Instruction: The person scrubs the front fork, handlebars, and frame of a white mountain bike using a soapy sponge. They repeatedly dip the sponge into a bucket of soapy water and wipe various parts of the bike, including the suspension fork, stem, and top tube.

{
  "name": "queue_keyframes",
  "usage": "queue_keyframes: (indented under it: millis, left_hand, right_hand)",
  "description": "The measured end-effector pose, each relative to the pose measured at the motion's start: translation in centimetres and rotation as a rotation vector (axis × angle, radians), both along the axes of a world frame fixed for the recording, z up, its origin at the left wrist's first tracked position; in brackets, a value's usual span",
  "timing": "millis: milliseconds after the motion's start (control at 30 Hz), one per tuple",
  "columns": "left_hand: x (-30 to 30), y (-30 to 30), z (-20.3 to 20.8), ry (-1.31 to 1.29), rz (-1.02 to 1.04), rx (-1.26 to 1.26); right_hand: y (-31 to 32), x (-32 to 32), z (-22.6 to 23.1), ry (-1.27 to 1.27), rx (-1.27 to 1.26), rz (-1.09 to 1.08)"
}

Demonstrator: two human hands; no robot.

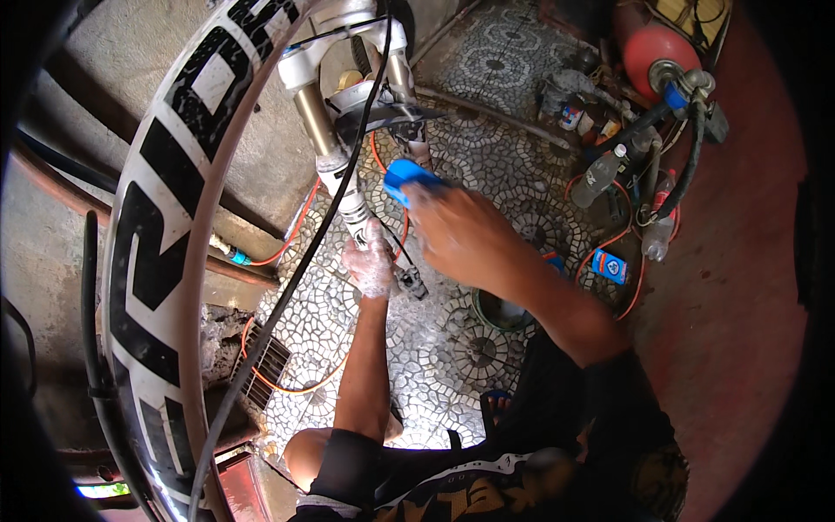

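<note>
A bicycle's white suspension fork [342, 178] slants down in the upper middle, its lower leg wet with suds. My left hand [370, 261], coated in foam, is wrapped round the bottom end of that leg. Just to the right, my right hand [461, 233] grips a blue sponge [405, 180], held between the two fork legs and apart from the left hand. A dark brake caliper [411, 283] hangs on its cable beside my left hand. The white frame tube [165, 235] with black lettering rises along the left, and a black cable [300, 270] crosses in front.
A dark bucket [503, 311] sits partly hidden under my right forearm. An orange hose [300, 390] winds over the patterned tile floor [417, 365], past a drain grate [263, 367]. Plastic bottles [600, 177], a blue packet [610, 266] and a red tank [657, 52] stand at right.
</note>
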State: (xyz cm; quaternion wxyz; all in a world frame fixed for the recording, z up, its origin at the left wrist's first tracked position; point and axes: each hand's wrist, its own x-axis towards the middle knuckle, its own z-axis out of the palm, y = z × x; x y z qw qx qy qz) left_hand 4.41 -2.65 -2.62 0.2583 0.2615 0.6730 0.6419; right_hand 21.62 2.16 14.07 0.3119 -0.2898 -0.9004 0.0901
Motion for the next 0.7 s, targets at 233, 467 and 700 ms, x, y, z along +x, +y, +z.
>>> queue_keyframes:
  millis: [233, 467, 700]
  left_hand:
    - [3.1, -0.2, 3.5, 0.499, 0.091, -0.045]
    - [2.9, 0.1, 4.4, 0.575, 0.127, -0.098]
    - [3.0, 0.1, 4.7, 0.615, 0.094, -0.181]
  right_hand:
    - [5.4, -4.0, -1.4, -0.398, -0.376, 0.018]
    - [5.7, -1.4, -3.7, -0.065, -0.046, -0.096]
    - [7.1, -1.9, -2.7, -0.273, -0.129, 0.026]
